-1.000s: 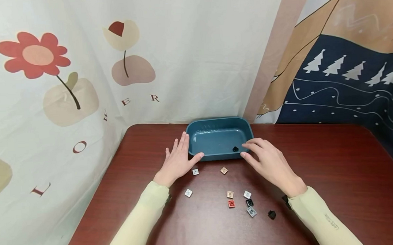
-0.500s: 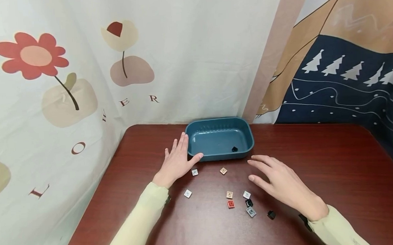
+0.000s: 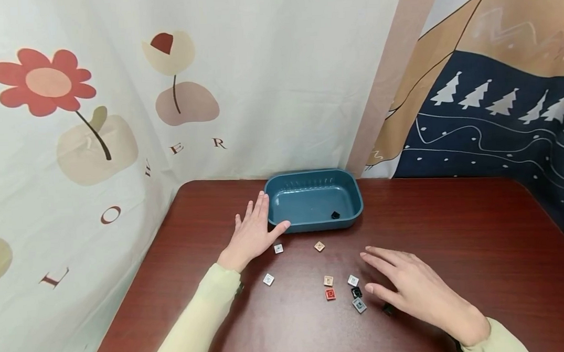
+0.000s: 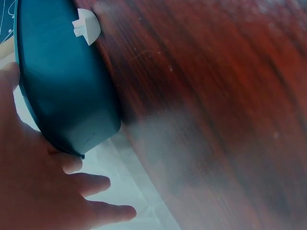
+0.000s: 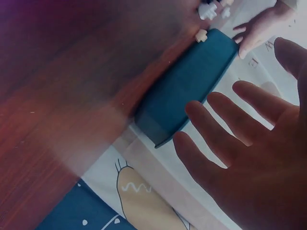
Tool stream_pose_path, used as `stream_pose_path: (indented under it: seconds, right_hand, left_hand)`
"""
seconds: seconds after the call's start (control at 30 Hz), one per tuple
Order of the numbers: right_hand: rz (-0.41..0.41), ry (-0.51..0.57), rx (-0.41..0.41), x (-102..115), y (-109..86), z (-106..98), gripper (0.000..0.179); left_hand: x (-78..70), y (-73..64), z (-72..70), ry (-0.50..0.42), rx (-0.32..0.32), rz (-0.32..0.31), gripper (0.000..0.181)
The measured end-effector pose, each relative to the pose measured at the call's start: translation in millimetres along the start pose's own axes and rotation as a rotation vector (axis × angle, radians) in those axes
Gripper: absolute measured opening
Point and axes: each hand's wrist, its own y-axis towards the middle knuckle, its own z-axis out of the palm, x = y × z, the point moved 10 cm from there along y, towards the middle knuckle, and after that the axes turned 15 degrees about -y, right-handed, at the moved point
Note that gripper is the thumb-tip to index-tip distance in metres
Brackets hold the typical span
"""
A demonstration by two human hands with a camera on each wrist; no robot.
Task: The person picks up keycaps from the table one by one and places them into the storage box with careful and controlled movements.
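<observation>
In the head view, a blue-green plastic tray (image 3: 312,226) stands at the back of the table, with one small black piece (image 3: 335,215) inside. My left hand (image 3: 249,234) rests against its left end, fingers extended and thumb by the front rim. My right hand (image 3: 416,283) hovers over the table at the right, fingers spread and holding nothing. Left of its thumb lie small square pieces like keycaps: a white one (image 3: 353,280), a black one (image 3: 356,292) and a grey one (image 3: 359,305). Another black piece (image 3: 387,309) is partly hidden under that hand.
A red piece (image 3: 331,294) and a beige piece (image 3: 328,281) lie together. Another beige one (image 3: 319,246) sits before the tray. Two pale pieces (image 3: 278,248) (image 3: 268,279) lie near my left wrist. A printed curtain (image 3: 278,92) hangs behind the table.
My right hand has moved from the tray's front right corner toward the front and right, over the table near the pieces. My left hand stays at the tray.
</observation>
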Motion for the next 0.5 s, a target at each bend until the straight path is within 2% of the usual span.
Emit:
stream_pose_path:
  seconds: [0.17, 0.4, 0.5]
  right_hand:
    - [-0.002, -0.011, 0.080, 3, -8.7, 10, 0.063]
    - [-0.065, -0.038, 0.112, 11, -18.1, 12, 0.061]
    - [-0.071, -0.024, 0.157, 13, -19.9, 14, 0.060]
  left_hand:
    - [-0.3, 0.7, 1.2, 0.003, -0.001, 0.001, 0.102]
    - [-1.2, 0.7, 1.5, -0.002, 0.006, 0.004, 0.103]
    - [-0.9, 0.3, 0.6, -0.001, 0.005, 0.002, 0.103]
